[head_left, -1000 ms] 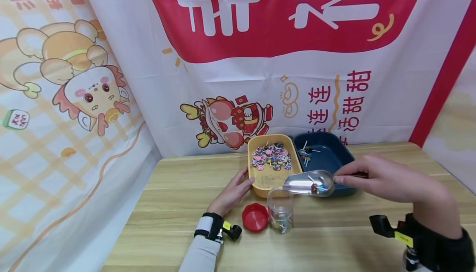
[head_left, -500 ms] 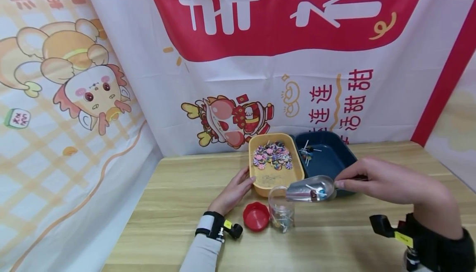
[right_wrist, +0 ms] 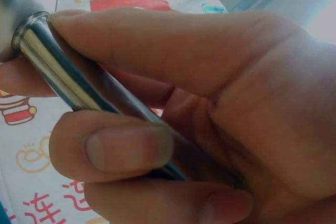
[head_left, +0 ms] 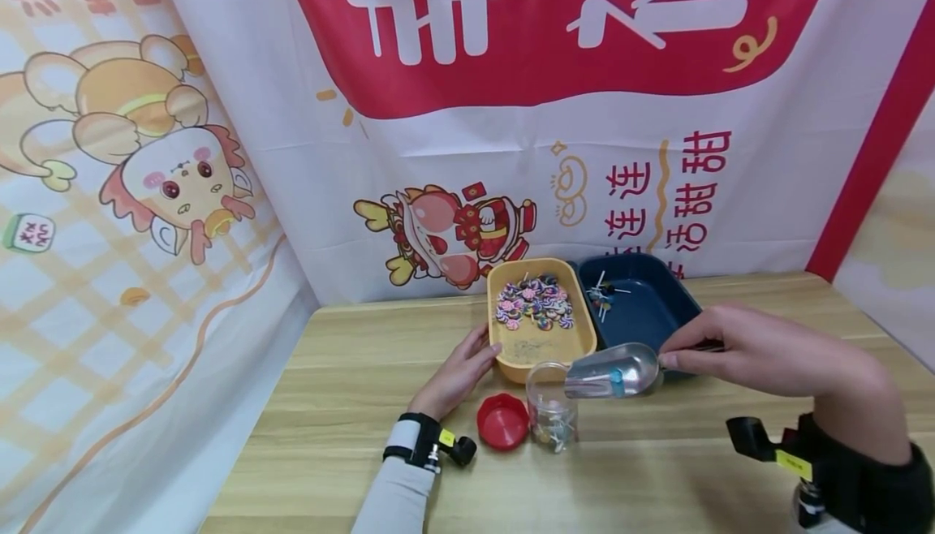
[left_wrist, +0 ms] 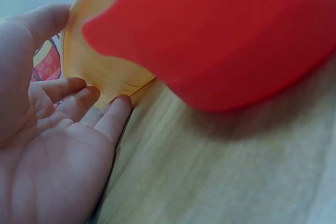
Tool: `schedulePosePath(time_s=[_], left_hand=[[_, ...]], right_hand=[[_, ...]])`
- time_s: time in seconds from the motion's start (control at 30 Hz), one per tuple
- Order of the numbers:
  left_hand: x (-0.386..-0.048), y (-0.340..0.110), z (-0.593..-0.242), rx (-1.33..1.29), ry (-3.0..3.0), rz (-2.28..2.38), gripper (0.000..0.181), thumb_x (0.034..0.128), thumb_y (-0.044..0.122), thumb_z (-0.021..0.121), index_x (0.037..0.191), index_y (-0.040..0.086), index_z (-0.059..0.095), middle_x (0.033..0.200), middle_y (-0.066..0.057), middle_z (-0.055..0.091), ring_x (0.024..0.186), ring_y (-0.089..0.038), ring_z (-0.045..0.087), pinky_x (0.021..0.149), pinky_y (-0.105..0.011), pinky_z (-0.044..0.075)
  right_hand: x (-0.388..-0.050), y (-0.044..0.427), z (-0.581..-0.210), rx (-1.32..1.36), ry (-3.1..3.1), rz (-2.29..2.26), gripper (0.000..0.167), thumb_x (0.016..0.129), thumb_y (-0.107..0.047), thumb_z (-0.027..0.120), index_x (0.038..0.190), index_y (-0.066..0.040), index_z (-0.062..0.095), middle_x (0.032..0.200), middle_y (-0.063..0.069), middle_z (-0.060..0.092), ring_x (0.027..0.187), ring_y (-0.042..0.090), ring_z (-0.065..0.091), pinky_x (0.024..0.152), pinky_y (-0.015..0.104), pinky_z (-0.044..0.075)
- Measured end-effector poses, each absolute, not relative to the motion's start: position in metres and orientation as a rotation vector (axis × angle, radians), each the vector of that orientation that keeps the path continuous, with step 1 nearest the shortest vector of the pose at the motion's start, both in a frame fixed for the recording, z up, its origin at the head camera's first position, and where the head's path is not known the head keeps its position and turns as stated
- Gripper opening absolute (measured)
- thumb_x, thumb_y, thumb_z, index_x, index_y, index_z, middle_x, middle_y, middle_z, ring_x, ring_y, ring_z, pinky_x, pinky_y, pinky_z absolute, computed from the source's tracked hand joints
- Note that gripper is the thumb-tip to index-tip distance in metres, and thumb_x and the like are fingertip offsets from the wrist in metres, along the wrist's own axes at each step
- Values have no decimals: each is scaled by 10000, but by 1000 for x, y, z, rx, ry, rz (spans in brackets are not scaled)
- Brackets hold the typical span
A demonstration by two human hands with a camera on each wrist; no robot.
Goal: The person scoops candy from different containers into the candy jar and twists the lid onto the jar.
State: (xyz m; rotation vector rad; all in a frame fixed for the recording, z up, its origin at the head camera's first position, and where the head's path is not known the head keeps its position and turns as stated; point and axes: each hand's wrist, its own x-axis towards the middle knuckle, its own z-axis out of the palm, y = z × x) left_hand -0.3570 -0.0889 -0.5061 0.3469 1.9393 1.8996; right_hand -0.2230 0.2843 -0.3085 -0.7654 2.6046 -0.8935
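Observation:
My right hand [head_left: 760, 355] grips the handle of a metal scoop [head_left: 639, 365]; in the right wrist view its fingers curl round the handle [right_wrist: 73, 74]. A blue-wrapped lollipop [head_left: 617, 381] lies in the scoop, whose lip is over the rim of a clear jar [head_left: 553, 420] partly filled with lollipops. My left hand [head_left: 454, 376] rests against the near left side of a yellow bin [head_left: 540, 351]. In the left wrist view, its loosely bent fingers [left_wrist: 113, 116] touch the bin's outer wall [left_wrist: 113, 69]; a red scalloped lid [left_wrist: 226, 40] covers part of the view.
Beside the yellow bin stands a dark blue bin [head_left: 653, 299] with a few lollipops [head_left: 601, 299]. Colourful swirl candies [head_left: 536, 303] pile in the yellow bin. The red lid sits left of the jar on the wooden table [head_left: 336, 420]. A printed cloth [head_left: 438, 144] hangs behind.
The scoop has moved slightly right and tipped over the jar. A reddish candy seen in it earlier no longer shows; the blue one has shifted toward the lip. The left hand stays put.

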Motion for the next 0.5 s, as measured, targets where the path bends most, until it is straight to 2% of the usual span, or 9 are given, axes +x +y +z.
schedulePosePath(time_s=[0.17, 0.37, 0.5], left_hand=[[-356, -89, -507, 356, 1939, 1914, 813, 1023, 404, 617, 1650, 145, 170, 1695, -97, 217, 1529, -239, 286, 1226, -393, 329], [-356, -88, -508, 344, 1945, 1914, 723, 1057, 337, 570, 1647, 164, 190, 1697, -93, 211, 1531, -236, 280, 1224, -393, 333], [-358, -88, -506, 334, 1948, 1909, 723, 1057, 340, 569, 1649, 178, 189, 1698, -80, 210, 1530, -227, 284, 1220, -385, 339]], right_hand=[[-222, 284, -308, -761, 2606, -891, 180, 997, -326, 663, 1109, -276, 795, 895, -92, 685, 798, 143, 608, 639, 233, 522], [-222, 285, -307, -789, 2597, -898, 170, 996, -322, 665, 1096, -289, 798, 879, -99, 703, 779, 136, 621, 632, 233, 525], [-224, 285, -307, -812, 2582, -913, 178, 1006, -288, 657, 1111, -259, 797, 901, -104, 707, 786, 135, 621, 641, 232, 527]])
